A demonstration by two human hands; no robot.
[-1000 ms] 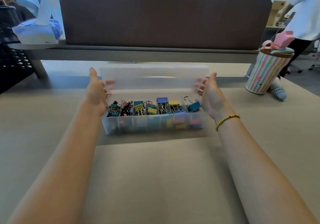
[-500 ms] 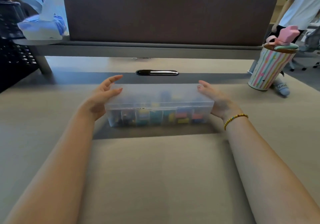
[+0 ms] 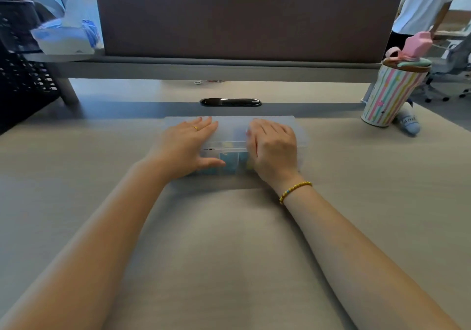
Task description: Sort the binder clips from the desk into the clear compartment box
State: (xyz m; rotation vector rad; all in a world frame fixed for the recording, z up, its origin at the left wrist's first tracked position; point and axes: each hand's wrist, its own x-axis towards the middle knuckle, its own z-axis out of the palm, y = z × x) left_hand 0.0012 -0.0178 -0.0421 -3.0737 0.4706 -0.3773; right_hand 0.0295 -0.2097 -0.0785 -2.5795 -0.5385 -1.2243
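Note:
The clear compartment box lies on the desk straight ahead with its lid down. Coloured binder clips show as blue and yellow blurs through its front wall. My left hand lies flat on the left half of the lid, fingers straight, thumb along the front wall. My right hand presses on the right half of the lid with its fingers over the top. Both hands hide most of the box.
A striped cup with a pink lid stands at the right, a small blue bottle beside it. A cable slot lies behind the box, then a brown partition. A tissue pack sits at the far left; a person stands at the far right.
The lid stood open with my hands at its ends; it came down over the clips. Both hands then moved from the box's ends onto the top of the lid.

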